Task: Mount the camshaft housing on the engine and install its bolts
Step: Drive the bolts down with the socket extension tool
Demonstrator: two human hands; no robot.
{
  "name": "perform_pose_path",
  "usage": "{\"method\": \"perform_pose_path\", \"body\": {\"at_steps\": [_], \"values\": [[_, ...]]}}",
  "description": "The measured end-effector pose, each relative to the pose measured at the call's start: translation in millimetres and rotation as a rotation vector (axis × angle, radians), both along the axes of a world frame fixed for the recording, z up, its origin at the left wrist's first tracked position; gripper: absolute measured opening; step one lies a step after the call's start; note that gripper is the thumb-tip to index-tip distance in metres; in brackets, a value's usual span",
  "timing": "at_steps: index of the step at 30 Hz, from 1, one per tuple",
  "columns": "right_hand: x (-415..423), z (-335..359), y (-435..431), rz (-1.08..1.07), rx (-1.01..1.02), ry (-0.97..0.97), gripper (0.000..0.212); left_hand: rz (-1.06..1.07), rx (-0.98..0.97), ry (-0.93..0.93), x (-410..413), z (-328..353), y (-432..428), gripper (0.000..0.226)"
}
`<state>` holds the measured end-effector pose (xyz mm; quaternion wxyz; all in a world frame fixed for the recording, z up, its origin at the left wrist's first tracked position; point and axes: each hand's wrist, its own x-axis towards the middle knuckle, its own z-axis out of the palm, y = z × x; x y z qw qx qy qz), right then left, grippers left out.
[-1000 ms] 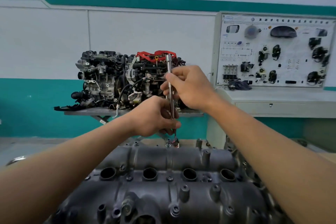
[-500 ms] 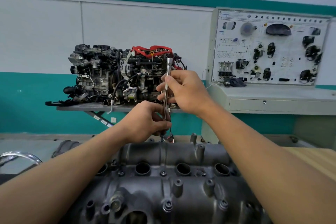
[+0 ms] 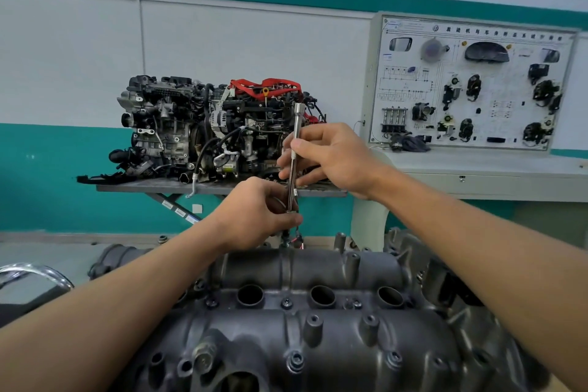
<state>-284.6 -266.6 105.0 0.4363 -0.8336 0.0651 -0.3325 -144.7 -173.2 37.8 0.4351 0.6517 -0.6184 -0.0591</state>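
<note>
Right, the camshaft housing [image 3: 286, 337] is sitting down on the engine, spread wide directly below both grips, and several bolts [image 3: 296, 359] already show in their holes along its middle and near edge. So we're in the bolt stage, I'd say, working the far edge.

The extension bar [image 3: 295, 149] stands almost upright, its lower end going down toward the housing's far rim just under the left hand [image 3: 254, 216]. That grip is curled tight round the bar's lower end, so the tip and whatever fastener it meets are hidden behind those fingers. Above it, the right hand [image 3: 331, 156] pinches the knurled shaft between thumb and fingers, a light grasp, the sort you'd use for spinning.

Next move, to my eye: twirl the bar from the upper grip while the lower one holds it square on the bolt, so the thread doesn't cross.

Beyond the grips, a display engine [image 3: 197, 127] sits on a grey counter [image 3: 222, 188]. Off past the right grip, a training board [image 3: 471, 86] stands against the wall.
</note>
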Motion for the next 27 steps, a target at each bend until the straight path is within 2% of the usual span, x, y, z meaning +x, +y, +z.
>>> {"method": "perform_pose_path", "body": {"at_steps": [5, 9, 20, 27], "values": [[-6.9, -6.4, -7.5, -0.007, 0.012, -0.064, 0.014, 0.072, -0.214, 0.101, -7.8, 2.2, 0.6, 0.017], [-5.7, -8.5, -8.1, 0.008, 0.010, -0.068, 0.014, 0.101, -0.281, 0.111, -11.8, 1.2, 0.7, 0.017], [-2.9, -12.5, -7.2, -0.012, -0.077, -0.114, 0.013, 0.058, -0.290, 0.069, -13.9, -0.3, 2.0, 0.008], [-3.0, -10.1, -5.7, -0.019, -0.030, -0.099, 0.018, -0.015, -0.201, 0.101, -14.5, 1.2, 2.7, 0.019]]}}
